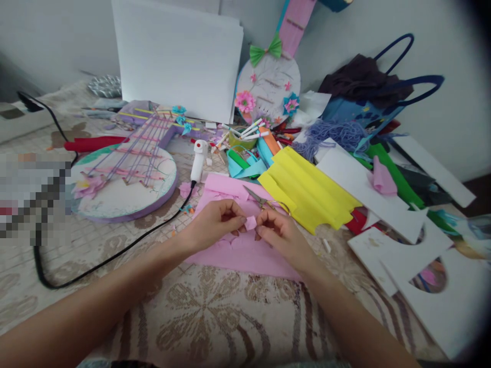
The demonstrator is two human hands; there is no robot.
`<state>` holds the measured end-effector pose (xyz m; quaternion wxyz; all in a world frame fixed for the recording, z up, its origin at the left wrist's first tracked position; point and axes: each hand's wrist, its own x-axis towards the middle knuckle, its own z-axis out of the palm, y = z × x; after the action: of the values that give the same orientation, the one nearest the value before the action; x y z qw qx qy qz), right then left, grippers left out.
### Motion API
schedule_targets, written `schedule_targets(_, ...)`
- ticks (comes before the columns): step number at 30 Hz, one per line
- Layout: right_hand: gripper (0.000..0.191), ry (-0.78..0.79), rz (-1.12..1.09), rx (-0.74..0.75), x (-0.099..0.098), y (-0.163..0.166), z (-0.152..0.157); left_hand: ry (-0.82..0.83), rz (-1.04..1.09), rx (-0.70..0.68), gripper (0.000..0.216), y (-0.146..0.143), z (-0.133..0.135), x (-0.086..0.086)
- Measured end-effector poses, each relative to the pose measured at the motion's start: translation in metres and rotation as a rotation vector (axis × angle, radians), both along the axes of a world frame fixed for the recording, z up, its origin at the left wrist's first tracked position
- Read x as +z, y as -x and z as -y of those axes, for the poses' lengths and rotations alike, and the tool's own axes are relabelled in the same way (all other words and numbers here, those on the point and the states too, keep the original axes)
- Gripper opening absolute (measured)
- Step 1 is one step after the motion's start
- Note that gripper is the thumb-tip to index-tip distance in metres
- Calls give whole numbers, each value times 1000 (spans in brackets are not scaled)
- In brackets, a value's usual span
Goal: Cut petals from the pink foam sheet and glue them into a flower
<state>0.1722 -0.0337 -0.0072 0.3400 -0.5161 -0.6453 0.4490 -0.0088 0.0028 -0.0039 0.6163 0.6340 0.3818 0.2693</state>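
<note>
Between my two hands is a small piece of pink paper [250, 223], pinched at its left edge by my left hand [220, 221] and at its right edge by my right hand [282, 232]. Both hands hover over a larger pink crepe paper sheet [245, 260] that lies on the patterned cloth. Scissors [264, 200] with gold-coloured handles rest just behind my fingers, blades pointing left. A yellow crepe paper sheet [307, 189] lies to the right of them.
A white glue gun [198, 162] stands behind my left hand, its black cord [126, 251] looping leftward. Left is a round stringed paper instrument [126, 189]; another decorated one [268, 84] leans on the wall. Cut white card [414, 266], blue yarn [333, 137] and a bag [368, 112] crowd the right.
</note>
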Motion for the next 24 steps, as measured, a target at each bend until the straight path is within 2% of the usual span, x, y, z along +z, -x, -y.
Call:
schedule_targets(3, 5, 10, 2, 3, -1, -1, 0, -19, -2, 22, 9, -1, 1, 1)
schedule_targets(8, 15, 47, -90, 21, 1, 1, 1, -203, -33, 49, 5, -1, 5, -2)
schedule_targets(11, 11, 46, -57, 13, 1, 0, 0, -262, -39, 23, 4, 0, 6, -1)
schedule_targets(18, 7, 57, -58, 17, -3, -3, -1, -198, -28, -102, 19, 2, 2, 3)
schedule_targets(24, 7, 62, -72, 26, 0, -3, -1, -221, -6, -115, 18, 2, 1, -2)
